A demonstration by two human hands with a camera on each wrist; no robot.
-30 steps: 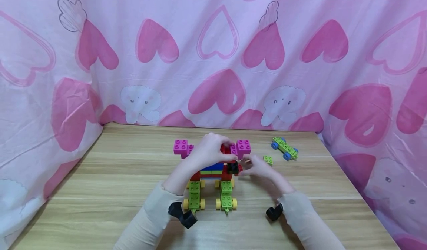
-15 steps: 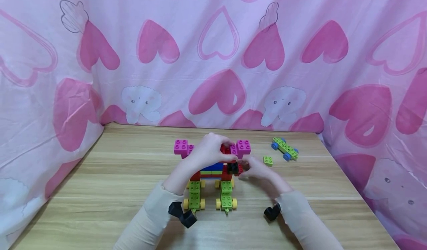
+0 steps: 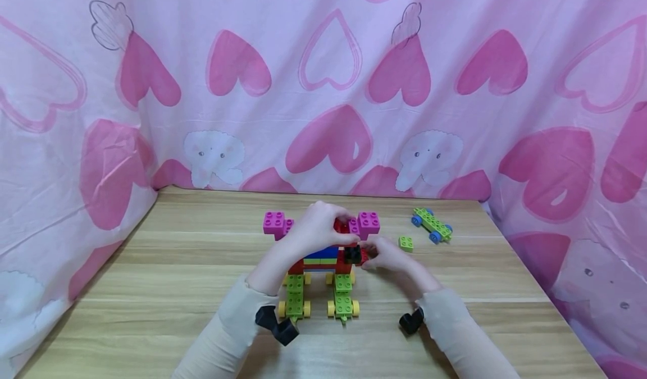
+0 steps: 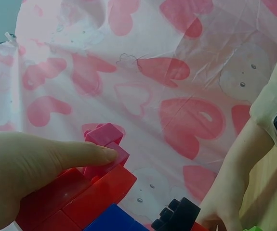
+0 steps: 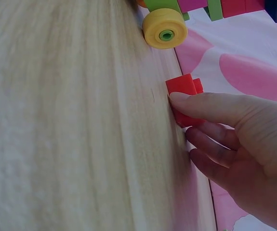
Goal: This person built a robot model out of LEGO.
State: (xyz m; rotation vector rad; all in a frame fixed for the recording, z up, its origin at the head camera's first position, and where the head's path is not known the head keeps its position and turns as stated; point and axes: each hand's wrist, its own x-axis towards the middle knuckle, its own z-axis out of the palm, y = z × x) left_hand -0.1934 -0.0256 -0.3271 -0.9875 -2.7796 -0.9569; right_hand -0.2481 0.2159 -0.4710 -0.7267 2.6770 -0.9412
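Note:
A toy figure of building bricks stands in the middle of the table, with pink bricks point(image 3: 368, 222) at both top sides, a blue brick point(image 3: 323, 253) in its body and green wheeled bases point(image 3: 342, 300) as feet. From above, my left hand point(image 3: 315, 230) grips its upper part; in the left wrist view the thumb point(image 4: 92, 154) presses along a pink brick above red bricks point(image 4: 104, 192). A black brick point(image 3: 352, 255) juts from the figure's right side. Just right of that, my right hand point(image 3: 391, 256) pinches a small red brick point(image 5: 181, 86) between thumb and fingers.
A small green brick point(image 3: 406, 243) lies right of the figure, behind my right hand. Farther back is a green wheeled base point(image 3: 431, 225) with blue wheels. A pink heart-patterned curtain point(image 3: 323, 143) surrounds the back and sides of the wooden table point(image 3: 177, 266).
My right hand has shifted slightly left and down, its fingers coming onto the red brick beside the figure. The left hand and the figure have stayed in place.

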